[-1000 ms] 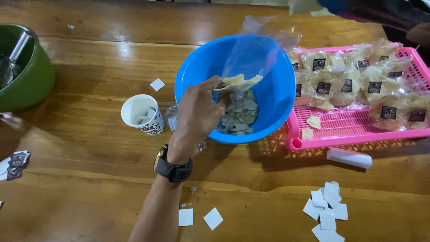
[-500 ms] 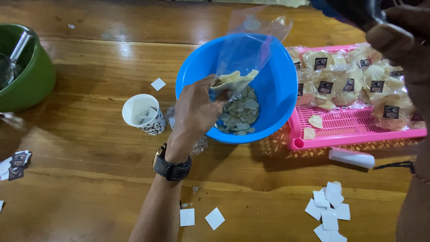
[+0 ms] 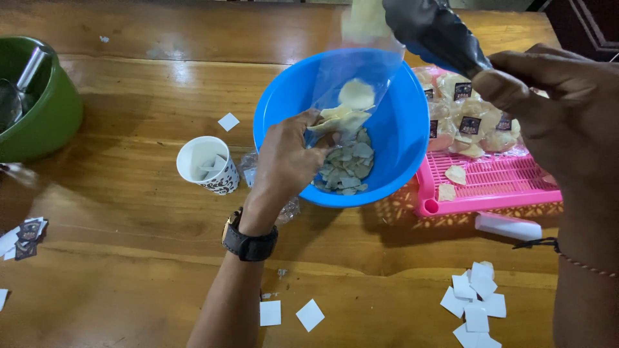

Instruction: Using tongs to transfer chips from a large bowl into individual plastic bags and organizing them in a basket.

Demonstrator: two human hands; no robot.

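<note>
Head view: left hand (image 3: 287,158) grip clamped on chips (image 3: 338,119) inside clear bag (image 3: 361,77) over blue bowl (image 3: 277,109).

A broad wooden table (image 3: 129,270) of glossy orange-brown planks fills nearly the whole view, with soft light glaring off it around 11 o'clock. At 1 o'clock, past its far edge, stands dark wooden furniture (image 3: 590,26)

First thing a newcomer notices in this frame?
The bright blue bowl at centre, where the left hand pushes pale chips into a clear plastic bag over the bowl. The right hand looms large at the right edge, raised over a pink tray of filled packets. A green bowl sits far left on the wooden table.
</note>
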